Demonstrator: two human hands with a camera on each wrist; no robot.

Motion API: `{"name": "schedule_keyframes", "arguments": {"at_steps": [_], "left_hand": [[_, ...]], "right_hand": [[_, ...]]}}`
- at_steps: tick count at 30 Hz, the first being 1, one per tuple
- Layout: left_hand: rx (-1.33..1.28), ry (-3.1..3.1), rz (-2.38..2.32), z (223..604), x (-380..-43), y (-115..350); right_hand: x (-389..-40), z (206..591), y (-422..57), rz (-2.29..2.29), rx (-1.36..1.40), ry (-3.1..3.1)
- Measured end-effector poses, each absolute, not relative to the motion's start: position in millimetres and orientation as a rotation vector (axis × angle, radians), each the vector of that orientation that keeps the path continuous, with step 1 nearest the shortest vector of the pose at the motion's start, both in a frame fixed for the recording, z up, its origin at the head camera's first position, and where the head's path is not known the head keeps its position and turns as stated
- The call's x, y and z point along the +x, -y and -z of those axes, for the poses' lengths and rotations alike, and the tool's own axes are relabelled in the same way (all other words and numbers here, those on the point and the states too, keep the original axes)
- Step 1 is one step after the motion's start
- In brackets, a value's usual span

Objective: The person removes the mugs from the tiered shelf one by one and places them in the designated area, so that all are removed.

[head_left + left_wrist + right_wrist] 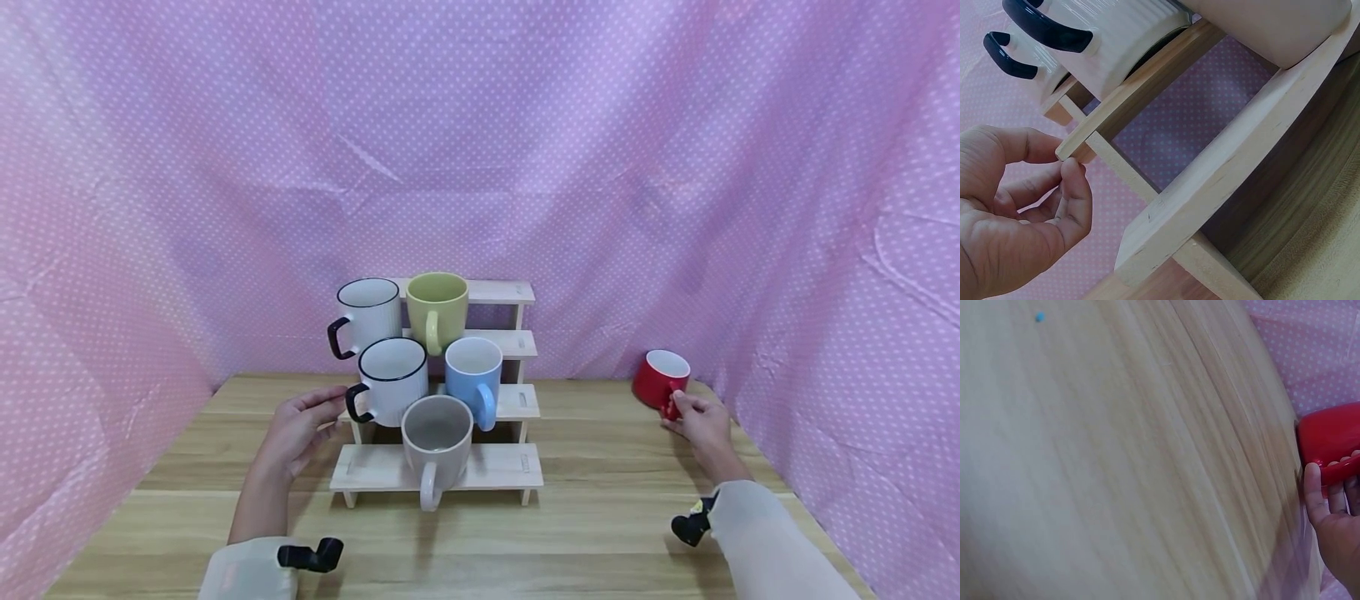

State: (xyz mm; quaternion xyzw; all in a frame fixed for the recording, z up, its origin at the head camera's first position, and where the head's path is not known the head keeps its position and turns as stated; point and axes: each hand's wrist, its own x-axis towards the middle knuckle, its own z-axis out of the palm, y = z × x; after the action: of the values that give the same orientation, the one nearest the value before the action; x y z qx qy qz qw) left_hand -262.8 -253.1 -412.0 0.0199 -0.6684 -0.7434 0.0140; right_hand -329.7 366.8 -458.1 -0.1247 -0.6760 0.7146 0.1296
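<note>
My left hand [296,432] is at the left side of a stepped wooden rack [498,467]. In the left wrist view its thumb and forefinger pinch the end of a step board [1110,115]. Just above, on that step, stands a white mug [393,396] with black rim and handle. At the far right, my right hand [707,429] holds the handle of a red mug [651,386], white inside. In the right wrist view the red mug [1329,434] is partly cut off by the frame's edge, and the fingers are at its handle.
The rack also bears another white mug [378,321], a yellow-green mug [450,321], a light blue mug [468,385] and a grey-beige mug [442,446]. Pink dotted cloth [600,208] hangs behind and beside the wooden table [592,500]. A small blue speck [1039,316] lies on the tabletop.
</note>
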Motion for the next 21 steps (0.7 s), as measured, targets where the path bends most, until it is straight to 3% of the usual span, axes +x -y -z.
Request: {"name": "schedule_keyframes", "arguments": {"at_steps": [6,11,21], "left_hand": [[0.071,2.079,2.319,411,-262,252],[0.071,2.082,2.325,410,-263,251],[0.071,2.037,2.367,411,-262,252]], "right_hand": [[-329,450,-368,-1.932,-0.452,2.127],[-332,440,-369,-1.47,-0.525,2.282],[-344,401,-343,-1.251,-0.292,2.266]]}}
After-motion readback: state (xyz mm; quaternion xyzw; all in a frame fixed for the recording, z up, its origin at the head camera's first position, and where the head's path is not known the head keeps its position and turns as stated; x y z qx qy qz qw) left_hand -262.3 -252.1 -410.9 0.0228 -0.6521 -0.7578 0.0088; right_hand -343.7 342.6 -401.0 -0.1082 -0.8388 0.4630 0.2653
